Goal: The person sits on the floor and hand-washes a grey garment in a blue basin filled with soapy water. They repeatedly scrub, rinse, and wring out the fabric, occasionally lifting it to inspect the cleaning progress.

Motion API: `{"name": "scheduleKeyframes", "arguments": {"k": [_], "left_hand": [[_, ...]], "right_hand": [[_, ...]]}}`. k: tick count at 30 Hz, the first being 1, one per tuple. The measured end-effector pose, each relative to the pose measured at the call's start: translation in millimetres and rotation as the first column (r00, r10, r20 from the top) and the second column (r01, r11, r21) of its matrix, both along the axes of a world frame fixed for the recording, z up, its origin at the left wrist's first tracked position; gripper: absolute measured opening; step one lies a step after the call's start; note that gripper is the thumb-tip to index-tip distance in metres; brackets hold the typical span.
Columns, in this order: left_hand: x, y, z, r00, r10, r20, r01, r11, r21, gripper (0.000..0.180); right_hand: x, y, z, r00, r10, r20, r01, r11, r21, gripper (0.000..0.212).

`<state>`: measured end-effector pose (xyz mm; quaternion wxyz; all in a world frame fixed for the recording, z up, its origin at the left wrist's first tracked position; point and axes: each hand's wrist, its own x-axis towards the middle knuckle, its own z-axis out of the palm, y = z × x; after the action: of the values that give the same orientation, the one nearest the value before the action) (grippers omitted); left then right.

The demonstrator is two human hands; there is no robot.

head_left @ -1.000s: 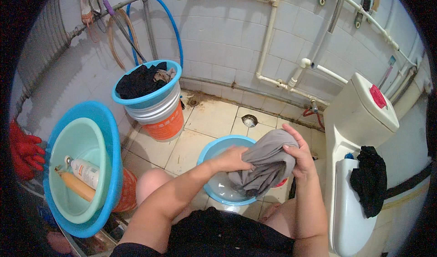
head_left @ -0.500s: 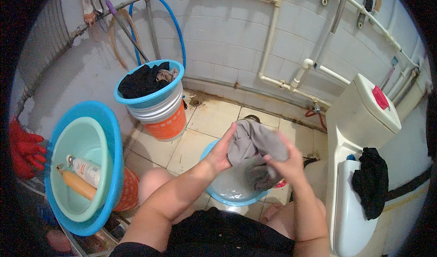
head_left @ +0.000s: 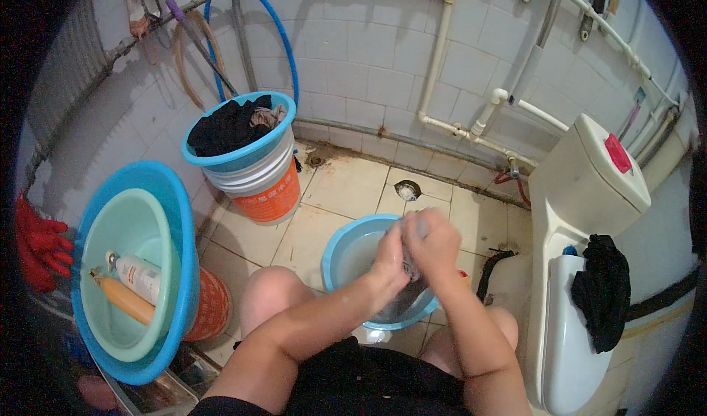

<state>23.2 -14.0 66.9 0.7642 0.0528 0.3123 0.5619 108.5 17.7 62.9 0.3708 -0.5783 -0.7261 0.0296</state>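
Over a light blue basin (head_left: 333, 257) of cloudy water, my two hands are pressed together around a wet grey cloth garment (head_left: 403, 300). My left hand (head_left: 390, 259) grips it from the left, and my right hand (head_left: 434, 245), slightly blurred, closes over it from the right. Most of the bunched cloth is hidden by my fingers. Its darker lower part hangs down into the basin.
A bucket (head_left: 269, 193) at far left bears a blue basin of dark clothes (head_left: 228, 127). Nearer left, a pale green basin (head_left: 96, 243) with bottles sits inside a larger blue one. At right stands a toilet (head_left: 563, 327) with black cloth (head_left: 602, 294) on its lid. A floor drain (head_left: 407, 190) lies beyond.
The grey garment was held spread between my hands above the basin. Now it is bunched and squeezed between them, and my hands have come together.
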Motion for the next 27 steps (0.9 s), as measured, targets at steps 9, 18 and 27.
{"name": "scheduleKeyframes", "arguments": {"k": [9, 18, 27], "left_hand": [[-34, 29, -8, 0.959, -0.283, 0.034, 0.263, 0.925, 0.274, 0.025], [-74, 55, 2, 0.984, -0.122, -0.132, 0.149, 0.965, 0.215, 0.026], [-65, 55, -46, 0.924, -0.368, -0.105, 0.379, 0.917, 0.122, 0.041]], "right_hand": [[38, 41, -75, 0.511, -0.016, -0.859, -0.506, 0.802, -0.316, 0.024], [33, 6, -53, 0.563, 0.015, -0.826, -0.757, 0.412, -0.508, 0.057], [47, 18, -12, 0.598, 0.128, -0.791, -0.473, 0.854, -0.219, 0.058]]}}
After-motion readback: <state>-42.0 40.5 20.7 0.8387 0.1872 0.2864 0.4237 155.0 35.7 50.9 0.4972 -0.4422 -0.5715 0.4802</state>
